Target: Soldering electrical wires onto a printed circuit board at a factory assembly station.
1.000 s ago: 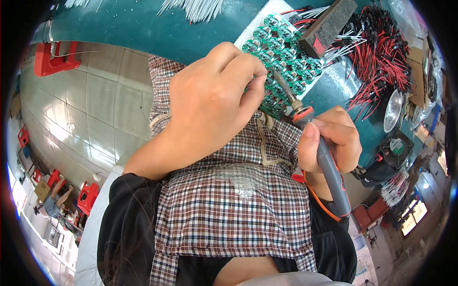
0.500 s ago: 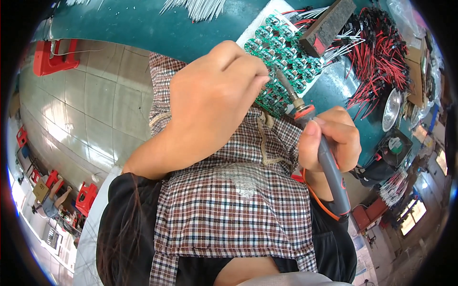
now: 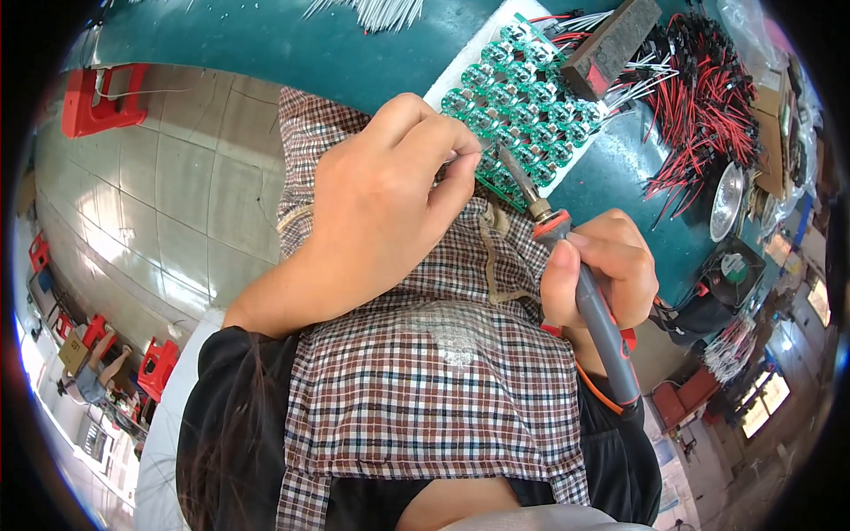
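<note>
Circuit boards (image 3: 522, 111), small round green ones in rows on a white tray (image 3: 460, 62), lie at the near edge of the teal bench (image 3: 292, 44), above a checked apron (image 3: 425, 380). Over their lower rows the left hand (image 3: 381, 203) is curled, fingertips pinched together on something too small to make out. Beside it the right hand (image 3: 602, 274) is clenched around a soldering iron (image 3: 575, 283), its long axis running diagonally, tip pointing up-left onto the boards.

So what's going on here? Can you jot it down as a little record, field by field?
left hand: fingertips pinched at the edge of the circuit boards
right hand: grips the soldering iron, tip on the boards
circuit boards: small round green ones, in rows on a white tray
bench: teal
wires: red and black, heaped right
lap: checked apron
</note>
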`<state>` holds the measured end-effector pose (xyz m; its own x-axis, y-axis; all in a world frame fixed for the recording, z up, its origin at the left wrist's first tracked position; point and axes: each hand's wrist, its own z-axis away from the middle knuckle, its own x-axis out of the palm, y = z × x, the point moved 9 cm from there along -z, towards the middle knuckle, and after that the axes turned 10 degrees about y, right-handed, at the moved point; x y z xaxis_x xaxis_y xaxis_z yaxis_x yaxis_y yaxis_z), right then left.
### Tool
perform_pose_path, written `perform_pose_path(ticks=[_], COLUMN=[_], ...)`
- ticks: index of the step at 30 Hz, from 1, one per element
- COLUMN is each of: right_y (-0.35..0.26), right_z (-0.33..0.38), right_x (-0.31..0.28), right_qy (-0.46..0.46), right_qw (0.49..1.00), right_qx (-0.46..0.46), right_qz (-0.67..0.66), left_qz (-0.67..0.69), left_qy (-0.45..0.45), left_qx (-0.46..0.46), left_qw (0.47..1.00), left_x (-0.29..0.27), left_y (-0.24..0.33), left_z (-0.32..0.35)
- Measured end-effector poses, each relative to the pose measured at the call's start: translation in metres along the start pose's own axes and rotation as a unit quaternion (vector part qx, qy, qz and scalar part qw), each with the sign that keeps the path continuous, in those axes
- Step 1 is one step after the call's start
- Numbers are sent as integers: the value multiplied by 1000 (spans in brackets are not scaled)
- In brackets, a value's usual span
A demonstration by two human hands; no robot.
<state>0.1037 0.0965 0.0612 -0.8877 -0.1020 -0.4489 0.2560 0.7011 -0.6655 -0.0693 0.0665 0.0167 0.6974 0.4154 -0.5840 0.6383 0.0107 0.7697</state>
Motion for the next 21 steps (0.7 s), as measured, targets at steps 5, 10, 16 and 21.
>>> perform_pose_path(ticks=[5,10,16,21], right_y=[1,-3,-7,-7], right_z=[3,3,5,7], right_x=[3,5,6,-3], right_qy=[7,-3,-2,25], right_qw=[1000,1000,1000,999], right_qx=[0,-3,-10,-12], right_qz=[0,6,11,19], left_qz=[-21,-43,-44,10], left_qy=[10,30,14,-1], left_qx=[22,47,53,6], left_qw=[999,997,998,1000], left_x=[1,0,3,-2], left_y=[1,5,8,2], left_z=[-1,1,1,6])
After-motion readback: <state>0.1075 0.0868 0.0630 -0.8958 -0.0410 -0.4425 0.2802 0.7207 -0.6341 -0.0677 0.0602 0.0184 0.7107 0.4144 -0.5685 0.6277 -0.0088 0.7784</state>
